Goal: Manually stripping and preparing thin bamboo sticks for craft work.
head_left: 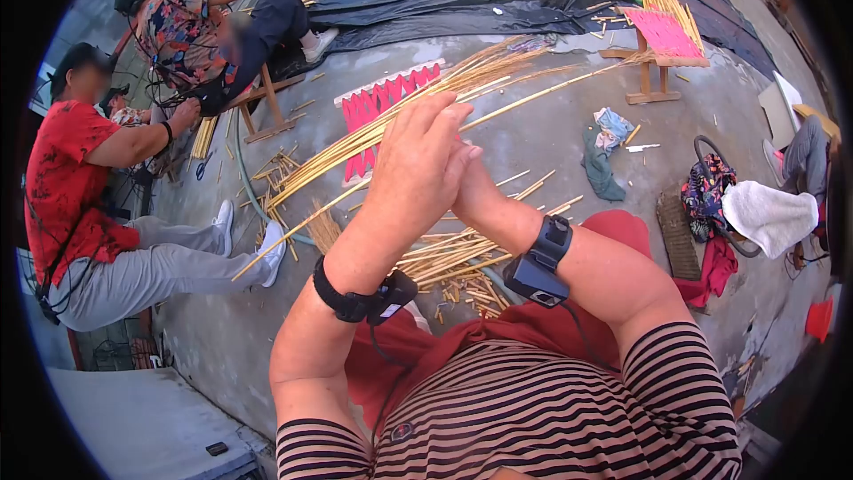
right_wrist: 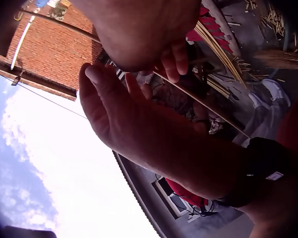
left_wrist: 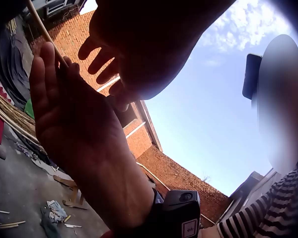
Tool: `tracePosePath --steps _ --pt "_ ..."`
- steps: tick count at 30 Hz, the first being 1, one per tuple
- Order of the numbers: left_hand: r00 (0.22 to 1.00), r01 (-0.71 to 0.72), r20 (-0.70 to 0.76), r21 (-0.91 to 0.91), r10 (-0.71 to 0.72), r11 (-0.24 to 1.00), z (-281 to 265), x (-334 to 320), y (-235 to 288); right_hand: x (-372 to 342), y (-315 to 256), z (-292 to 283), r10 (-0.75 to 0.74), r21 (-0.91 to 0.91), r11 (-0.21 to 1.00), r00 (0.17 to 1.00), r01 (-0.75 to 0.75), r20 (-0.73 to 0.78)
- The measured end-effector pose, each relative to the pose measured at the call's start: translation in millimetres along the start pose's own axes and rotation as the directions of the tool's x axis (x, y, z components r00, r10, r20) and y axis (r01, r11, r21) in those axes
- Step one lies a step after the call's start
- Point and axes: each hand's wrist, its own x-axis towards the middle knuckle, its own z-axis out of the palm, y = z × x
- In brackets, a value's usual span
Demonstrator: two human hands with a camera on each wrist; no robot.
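Observation:
A long thin pale stalk runs slantwise through the space between the two hands. In the head view the left hand lies nearer the camera, over the right hand, its fingers mostly straight. The left wrist view has the right hand with extended fingers beside the stalk, and the left hand dark above it. From the right wrist, the left hand has straight fingers, the right hand faces it, and the stalk passes between them. Exact palm contact is hidden.
Bundled stalks and pink cloth lie ahead, with loose cut stalks below. Two seated people are at left. A wooden stand and a white towel are at right.

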Motion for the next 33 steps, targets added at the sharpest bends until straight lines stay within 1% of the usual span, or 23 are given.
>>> tracePosePath --steps 1,2,3,4,6,8,11,13,14,15,16,17,18,20,21,22,24,25,26,27,29,30,33 --pt "1.0 0.008 0.002 -0.011 -0.008 1.0 5 2 -2 -3 10 9 -0.2 -0.196 0.962 0.979 0.191 -0.025" --pt "0.999 0.033 0.012 -0.015 -0.033 0.999 10 4 -1 -7 21 16 -0.39 -0.385 0.85 0.921 0.359 -0.002" --pt "0.998 0.071 0.003 -0.104 -0.071 0.992 18 5 0 -10 32 22 -0.188 -0.187 0.962 0.979 0.199 0.079" --pt "0.994 0.108 -0.005 -0.188 -0.111 0.976 28 6 -1 -13 39 29 0.002 0.004 1.0 0.98 -0.003 0.2" --pt "0.976 0.209 0.013 -0.345 -0.218 0.915 38 5 -4 -19 47 38 0.152 0.149 0.962 0.903 -0.228 0.402" --pt "0.941 0.321 0.07 -0.494 -0.332 0.808 44 4 -9 -23 46 41 0.136 0.109 0.97 0.859 -0.216 0.493" --pt "0.895 0.436 0.105 -0.419 -0.434 0.796 34 0 -19 -24 73 45 0.095 -0.006 0.994 0.871 -0.105 0.481" --pt "0.871 0.443 0.001 -0.435 -0.492 0.784 32 -8 -37 -14 70 34 0.151 -0.266 0.962 0.924 -0.056 0.35" --pt "0.855 0.444 -0.052 -0.443 -0.517 0.779 30 -13 -46 -8 63 22 0.18 -0.262 0.959 0.941 -0.104 0.287" --pt "0.832 0.471 -0.056 -0.455 -0.553 0.755 25 -16 -52 -1 50 12 0.209 -0.252 0.956 0.952 -0.15 0.223" --pt "0.806 0.5 -0.056 -0.469 -0.59 0.728 20 -20 -58 10 14 1 0.269 -0.103 0.962 0.947 -0.254 0.176" --pt "0.777 0.529 -0.055 -0.484 -0.627 0.697 15 -25 -63 20 3 -10 0.311 -0.045 0.95 0.946 -0.308 0.094" --pt "0.777 0.54 -0.043 -0.467 -0.628 0.7 9 -30 -67 28 -5 -21 0.358 0.016 0.934 0.934 -0.358 0.012" --pt "0.761 0.577 -0.003 -0.455 -0.649 0.678 4 -39 -71 39 -22 -37 0.335 0.114 0.939 0.939 -0.325 -0.084" --pt "0.752 0.596 0.021 -0.449 -0.659 0.666 3 -45 -71 42 -27 -43 0.315 0.115 0.946 0.944 -0.304 -0.101" --pt "0.747 0.598 0.049 -0.486 -0.663 0.638 4 -50 -72 45 -30 -47 0.296 0.115 0.952 0.948 -0.283 -0.118" --pt "0.737 0.627 0.126 -0.493 -0.664 0.603 5 -58 -70 48 -27 -50 0.269 0.101 0.961 0.952 -0.257 -0.142" --pt "0.73 0.643 0.165 -0.496 -0.664 0.584 5 -62 -69 47 -24 -49 0.285 0.069 0.958 0.951 -0.278 -0.119" --pt "0.746 0.627 0.176 -0.513 -0.643 0.587 8 -66 -71 46 -22 -47 0.3 0.036 0.954 0.949 -0.298 -0.094" --pt "0.726 0.64 0.22 -0.563 -0.652 0.523 7 -66 -69 45 -19 -44 0.316 0.002 0.949 0.946 -0.316 -0.067" --pt "0.684 0.66 0.311 -0.648 -0.66 0.38 3 -63 -62 39 -16 -31 0.323 0.018 0.946 0.946 -0.323 0.019" --pt "0.678 0.663 0.344 -0.667 -0.649 0.339 1 -63 -61 36 -16 -25 0.324 0.026 0.945 0.944 -0.326 0.063" --pt "0.666 0.65 0.349 -0.704 -0.659 0.285 1 -63 -61 30 -16 -14 0.288 0.019 0.957 0.954 -0.29 0.082"
